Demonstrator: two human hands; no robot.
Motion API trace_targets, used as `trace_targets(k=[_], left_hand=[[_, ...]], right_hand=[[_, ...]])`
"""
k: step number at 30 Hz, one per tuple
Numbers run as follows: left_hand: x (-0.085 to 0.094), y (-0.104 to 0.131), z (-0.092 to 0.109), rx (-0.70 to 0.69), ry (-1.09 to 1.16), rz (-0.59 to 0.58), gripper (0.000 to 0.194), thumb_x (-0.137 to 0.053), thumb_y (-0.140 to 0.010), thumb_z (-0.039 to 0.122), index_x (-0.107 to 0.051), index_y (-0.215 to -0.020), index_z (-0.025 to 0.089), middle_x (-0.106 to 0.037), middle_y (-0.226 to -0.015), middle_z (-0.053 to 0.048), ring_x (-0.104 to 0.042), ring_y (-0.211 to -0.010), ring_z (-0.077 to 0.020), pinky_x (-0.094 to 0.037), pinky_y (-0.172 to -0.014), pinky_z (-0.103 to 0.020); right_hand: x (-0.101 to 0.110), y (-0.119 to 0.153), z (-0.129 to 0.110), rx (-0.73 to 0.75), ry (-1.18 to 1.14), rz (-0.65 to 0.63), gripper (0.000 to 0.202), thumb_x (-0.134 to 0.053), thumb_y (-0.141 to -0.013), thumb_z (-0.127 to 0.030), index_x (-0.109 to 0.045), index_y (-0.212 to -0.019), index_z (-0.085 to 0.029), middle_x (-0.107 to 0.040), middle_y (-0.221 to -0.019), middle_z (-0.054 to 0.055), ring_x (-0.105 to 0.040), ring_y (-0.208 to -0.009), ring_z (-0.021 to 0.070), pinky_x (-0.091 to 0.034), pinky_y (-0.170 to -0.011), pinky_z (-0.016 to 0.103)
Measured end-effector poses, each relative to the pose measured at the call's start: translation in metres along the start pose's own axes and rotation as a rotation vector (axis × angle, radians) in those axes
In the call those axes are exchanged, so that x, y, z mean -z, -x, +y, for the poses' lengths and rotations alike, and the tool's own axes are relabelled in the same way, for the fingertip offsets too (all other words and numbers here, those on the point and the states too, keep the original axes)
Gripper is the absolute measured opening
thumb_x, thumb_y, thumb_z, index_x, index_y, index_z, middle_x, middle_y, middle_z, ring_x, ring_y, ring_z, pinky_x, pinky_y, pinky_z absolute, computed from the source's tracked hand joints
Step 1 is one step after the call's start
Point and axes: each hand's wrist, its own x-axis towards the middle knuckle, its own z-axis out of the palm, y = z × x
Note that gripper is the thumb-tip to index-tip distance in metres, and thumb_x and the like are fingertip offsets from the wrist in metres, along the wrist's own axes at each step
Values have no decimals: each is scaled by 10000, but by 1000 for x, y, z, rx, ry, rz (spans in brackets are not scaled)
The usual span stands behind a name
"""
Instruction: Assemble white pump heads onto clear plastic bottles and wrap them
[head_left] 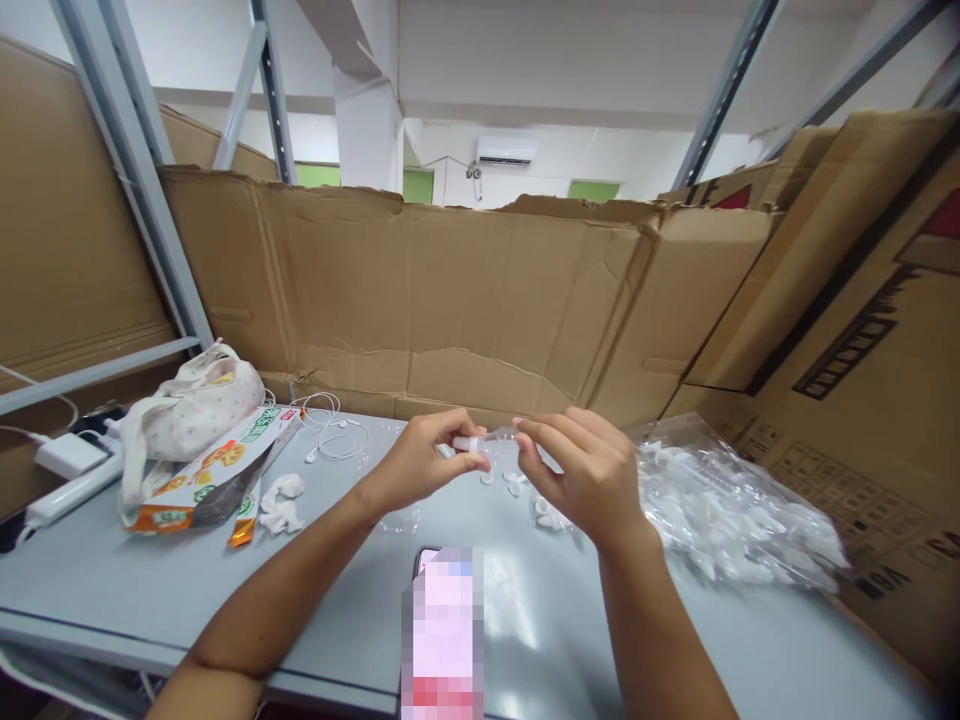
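Observation:
Over the middle of the table, my left hand pinches a small plastic piece between thumb and fingers. Its left part is a white cylinder, and a clear part stretches to the right; whether that is a bag or a tube I cannot tell. At the clear end, my right hand has its thumb and fingertips closed together. Beneath the hands, several small white round parts lie on the table, along with a little clear bag of white parts.
A large clear bag of white pieces lies right. A phone is nearest me. Left are a snack packet, crumpled tissue, white earphones, a cloth bag and a power strip. Cardboard walls enclose the table.

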Motion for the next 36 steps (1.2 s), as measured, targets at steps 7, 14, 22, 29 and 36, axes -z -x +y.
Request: trace_targets(k=[7,14,22,29,36], left_hand=[[-7,0,-13,-470,-307,143,98,-683,-803,208,-606,-846,164,-692,-868,-51,-638,-803,-145,-513,-745,-264],[-2,3,0,-174,-115,124,253,-770,-706,327,-575,-746,170,-687,-797,-33,-672,-828,-176,-517,-722,-259],[1,2,5,85,141,49,324,-775,-688,327,-492,-676,168,-564,-680,11,-643,-984,-224,-454,-702,-233],[4,5,11,-85,14,-23,211,-749,-734,278,-576,-745,157,-616,-757,-14,-621,-865,-170,-457,-753,-256],[5,4,4,-353,-207,-36,137,-674,-817,287,-618,-841,164,-687,-851,-57,-618,-770,-147,-478,-735,-271]], right_hand=[[-1,4,4,-256,-143,-95,280,-521,-892,-198,-626,-636,-155,-558,-513,1,-463,-501,123,-343,-516,264],[1,3,4,-394,-271,-142,323,-468,-924,-247,-629,-651,-188,-608,-550,1,-525,-521,124,-372,-529,258],[-1,3,0,-260,-195,-59,255,-492,-901,-188,-637,-692,-175,-658,-607,32,-568,-574,147,-393,-565,280],[3,2,4,-403,-370,-156,297,-494,-903,-254,-616,-644,-173,-576,-532,-10,-495,-506,111,-370,-526,241],[6,-1,3,-699,-548,-355,391,-463,-899,-355,-543,-564,-170,-400,-491,-33,-374,-481,96,-290,-466,229]])
